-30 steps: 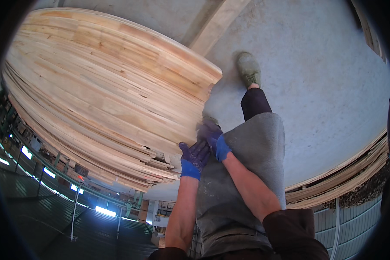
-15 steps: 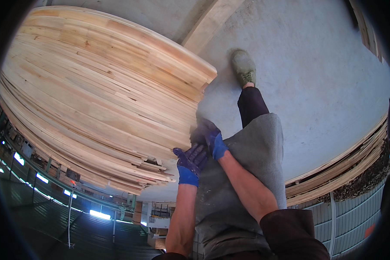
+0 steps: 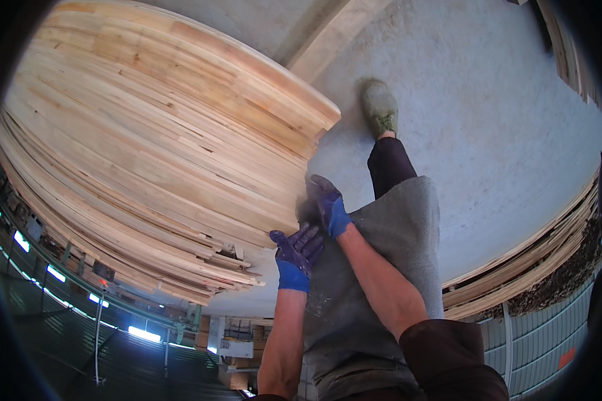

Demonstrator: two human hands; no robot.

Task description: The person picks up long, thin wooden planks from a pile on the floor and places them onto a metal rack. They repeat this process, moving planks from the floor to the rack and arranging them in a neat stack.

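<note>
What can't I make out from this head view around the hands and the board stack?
- Left hand fingertips: pressed against the edge of the stack of wooden boards, so any grip is unclear.
- Right hand palm: turned toward the stack, hidden; motion blur beside it.
- Second foot: only one shoe shows; the grey apron covers the rest.
- Second board pile: cut off by the dark right rim.

Grey concrete floor (image 3: 488,120), rough and dusty, lit evenly by daylight. A pale timber beam (image 3: 334,40) lies on it toward the top. Further stacked wood sheets (image 3: 535,260) run along the right side, with dark debris beside them. Below, a green corrugated metal wall (image 3: 535,347). At lower left, strip lights (image 3: 144,332) glow over dim machinery.
</note>
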